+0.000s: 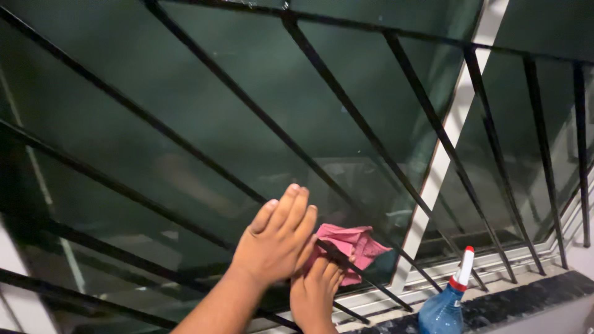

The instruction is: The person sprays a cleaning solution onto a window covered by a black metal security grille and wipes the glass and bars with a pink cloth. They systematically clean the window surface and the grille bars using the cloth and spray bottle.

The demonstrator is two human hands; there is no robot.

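Black bars (346, 111) run slantwise across the dark glass (204, 105), gaps between them wide enough for a hand. Left hand (277, 238) lies flat over one bar; right hand (317, 291) is squeezed behind the bars with a pink cloth (349, 244) against the pane. White frame strip (448, 145) splits the panes. Blue spray bottle (447, 303) stands on the dark sill (526, 300), blocking the lower right.

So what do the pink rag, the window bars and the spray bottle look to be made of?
Pink rag: soft woven cloth, matte, since it crumples into folds under the hands. Window bars: probably metal painted black, thin, straight and slightly glossy. Spray bottle: translucent blue plastic, with a white and red nozzle.
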